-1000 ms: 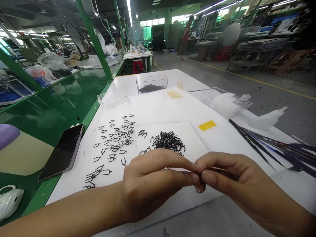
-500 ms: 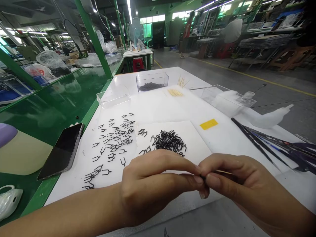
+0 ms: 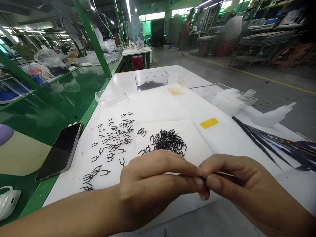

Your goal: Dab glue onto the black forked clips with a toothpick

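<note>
My left hand (image 3: 160,189) reaches in from the left, its thumb and forefinger pinched on a small dark piece (image 3: 204,179) that is almost wholly covered. Against those fingertips, my right hand (image 3: 237,181) is closed in a pinch too. A thin yellowish stick (image 3: 225,173) shows between its fingers. Just beyond the hands, a heap of small black forked parts (image 3: 169,142) lies on a white sheet (image 3: 195,138). More black forked parts (image 3: 115,136) are spread singly and in clusters to the left.
A clear box of black parts (image 3: 151,80) stands at the back, near pale thin sticks (image 3: 175,91). Tweezers (image 3: 261,141) and a yellow strip (image 3: 209,123) lie to the right. A phone (image 3: 60,151) rests at the left edge. A clear tray (image 3: 112,98) sits further back.
The view has shifted slightly. Both hands keep the same pinch at the same place, and the parts on the table have not moved.
</note>
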Demonstrator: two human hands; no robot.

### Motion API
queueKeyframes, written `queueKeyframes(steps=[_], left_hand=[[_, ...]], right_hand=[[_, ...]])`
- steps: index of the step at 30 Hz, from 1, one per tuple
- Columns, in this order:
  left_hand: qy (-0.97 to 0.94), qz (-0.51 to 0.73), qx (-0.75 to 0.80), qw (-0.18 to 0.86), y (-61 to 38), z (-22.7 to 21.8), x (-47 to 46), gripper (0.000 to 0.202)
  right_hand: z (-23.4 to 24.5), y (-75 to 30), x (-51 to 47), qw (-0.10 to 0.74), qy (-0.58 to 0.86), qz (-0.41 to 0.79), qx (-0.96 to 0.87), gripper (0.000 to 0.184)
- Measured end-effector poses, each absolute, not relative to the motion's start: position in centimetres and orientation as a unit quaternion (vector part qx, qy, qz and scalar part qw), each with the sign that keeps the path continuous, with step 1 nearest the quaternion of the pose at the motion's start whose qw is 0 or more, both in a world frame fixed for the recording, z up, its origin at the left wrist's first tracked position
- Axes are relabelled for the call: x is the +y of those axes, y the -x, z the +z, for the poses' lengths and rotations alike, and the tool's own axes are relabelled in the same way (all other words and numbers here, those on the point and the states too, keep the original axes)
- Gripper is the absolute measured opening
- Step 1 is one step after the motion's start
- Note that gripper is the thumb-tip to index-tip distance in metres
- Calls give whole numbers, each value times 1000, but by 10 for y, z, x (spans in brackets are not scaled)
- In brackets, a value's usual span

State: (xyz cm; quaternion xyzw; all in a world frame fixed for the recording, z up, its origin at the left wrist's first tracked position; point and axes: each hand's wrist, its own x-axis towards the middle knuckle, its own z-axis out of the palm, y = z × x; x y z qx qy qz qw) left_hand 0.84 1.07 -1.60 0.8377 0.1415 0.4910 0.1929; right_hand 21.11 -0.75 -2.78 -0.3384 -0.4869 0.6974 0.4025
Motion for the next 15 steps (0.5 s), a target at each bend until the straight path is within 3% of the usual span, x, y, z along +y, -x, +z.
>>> queueKeyframes(steps=[15], left_hand=[[-835, 503, 124, 186, -9, -17, 13, 9]], right_hand=[[-24, -212, -8, 405, 335, 696, -490, 8]])
